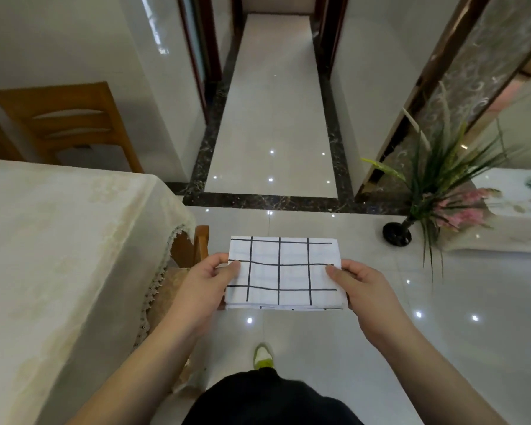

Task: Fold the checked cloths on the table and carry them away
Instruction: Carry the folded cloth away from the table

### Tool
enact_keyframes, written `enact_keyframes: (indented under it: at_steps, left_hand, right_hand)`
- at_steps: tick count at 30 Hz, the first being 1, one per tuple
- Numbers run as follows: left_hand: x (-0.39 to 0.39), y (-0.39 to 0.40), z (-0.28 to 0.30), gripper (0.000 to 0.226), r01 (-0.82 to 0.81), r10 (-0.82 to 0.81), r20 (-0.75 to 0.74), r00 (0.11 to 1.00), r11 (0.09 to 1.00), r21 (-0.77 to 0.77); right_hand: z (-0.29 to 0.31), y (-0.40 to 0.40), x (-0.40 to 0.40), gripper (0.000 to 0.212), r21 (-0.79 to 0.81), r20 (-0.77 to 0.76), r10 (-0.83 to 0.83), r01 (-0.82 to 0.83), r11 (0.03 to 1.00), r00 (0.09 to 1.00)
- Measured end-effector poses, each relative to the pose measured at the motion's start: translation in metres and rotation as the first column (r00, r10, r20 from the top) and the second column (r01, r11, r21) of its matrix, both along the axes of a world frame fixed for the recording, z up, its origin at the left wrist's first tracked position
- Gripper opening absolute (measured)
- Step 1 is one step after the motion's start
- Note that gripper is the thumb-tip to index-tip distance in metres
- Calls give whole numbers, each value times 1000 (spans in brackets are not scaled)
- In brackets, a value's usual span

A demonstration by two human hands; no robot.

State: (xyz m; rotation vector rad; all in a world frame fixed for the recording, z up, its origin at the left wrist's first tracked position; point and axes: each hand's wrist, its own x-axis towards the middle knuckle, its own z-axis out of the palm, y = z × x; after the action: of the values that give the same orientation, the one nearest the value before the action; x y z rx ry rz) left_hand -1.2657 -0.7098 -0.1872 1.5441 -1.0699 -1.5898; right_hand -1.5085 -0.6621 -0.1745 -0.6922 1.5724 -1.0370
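Glossy pale tiled floor (288,133) filling most of the view, crossed by a dark marbled border strip (267,202) and running ahead into a narrow corridor between white walls. At the left, a table (59,240) draped in a cream tablecloth with a lace hem, its near right corner hanging over a wooden chair (193,243) tucked beneath. Behind the table's far edge, another wooden chair (65,124) against the wall. At the right, a black vase (396,233) standing on the floor, holding long green leaves and pink flowers (454,191), just beside a low white piece of furniture (509,222). Held out level over the floor, off the table and beyond its right edge, a folded checked cloth (284,273), white with thin black lines, several layers showing at its near edge. Left hand (204,286) grasping the cloth's left edge, thumb on top. Right hand (365,286) grasping its right edge, thumb likewise on top. Below, dark trousers and a shoe (263,355) with yellow-green trim on the tiles.
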Motion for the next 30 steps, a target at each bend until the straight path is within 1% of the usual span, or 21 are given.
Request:
enact_keyframes:
  at_steps: [2, 6, 14, 22, 26, 30]
  left_hand:
    - [3, -22, 3, 15, -18, 18, 8, 1000, 1000, 1]
    - [11, -63, 12, 18, -14, 14, -28, 1000, 1000, 2]
    - [28, -127, 23, 15, -90, 89, -24, 996, 994, -60]
    - [27, -179, 20, 13, -237, 236, -28, 971, 972, -8]
    - [20, -216, 15, 15, -319, 319, 20, 948, 948, 19]
    - [4, -253, 17, 15, -410, 410, 14, 912, 911, 53]
  right_hand:
    - [5, -29, 0, 15, -3, -18, 22, -22, 1000, 1000]
    - [12, -79, 5, 15, -7, -58, 59, -59, 998, 997]
    - [19, -162, 17, 16, -4, -22, 178, -178, 984, 984]
    - [11, -252, 18, 17, -3, 33, 294, -294, 956, 955]
    - [4, -307, 11, 17, -29, 41, 346, -345, 938, 937]
    - [2, -364, -1, 17, -30, 65, 432, -431, 902, 900]
